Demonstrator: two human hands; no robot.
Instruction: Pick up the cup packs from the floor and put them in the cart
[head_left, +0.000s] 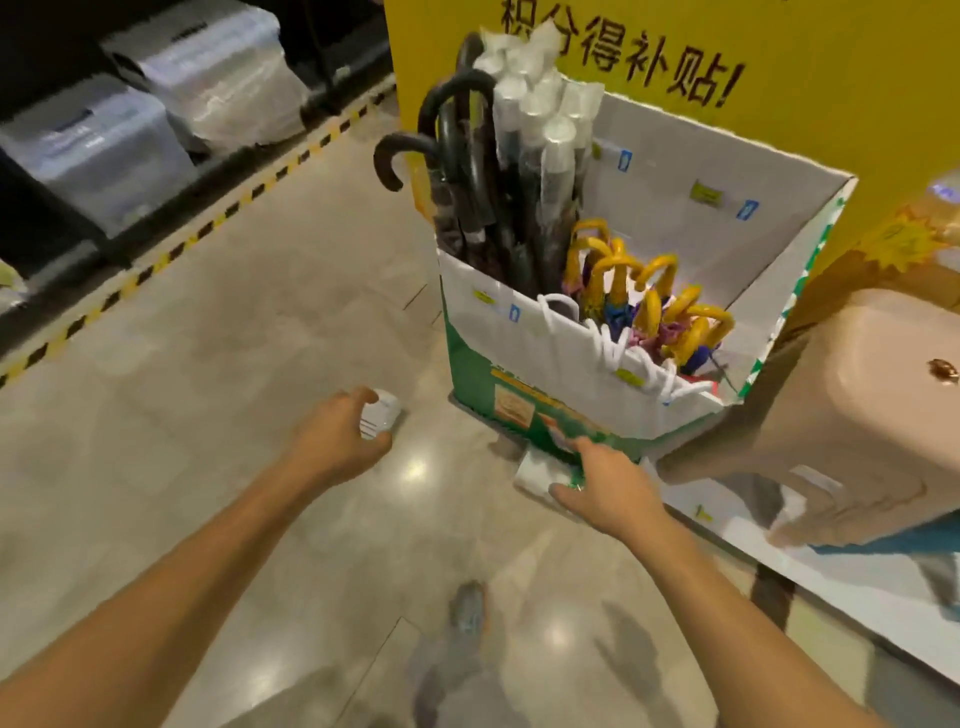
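Observation:
The cart (519, 332) is a white and green cardboard bin on the floor. Several clear-wrapped cup packs (540, 109) stand upright in its far left corner beside black umbrellas (462, 156). My left hand (337, 441) curls around the end of a white cup pack (382, 413) low over the floor, left of the bin. My right hand (608, 488) reaches down at the bin's near corner, fingers on another white cup pack (535, 475) that lies on the floor, partly hidden by the hand.
Yellow-handled umbrellas (654, 296) and white bags (623, 358) fill the bin's near side. A yellow sign panel (779, 62) rises behind it. Beige plastic stools (852, 410) sit on a white platform at right. Clear storage boxes (98, 145) line the left behind hazard tape. My shoe (467, 613) is below.

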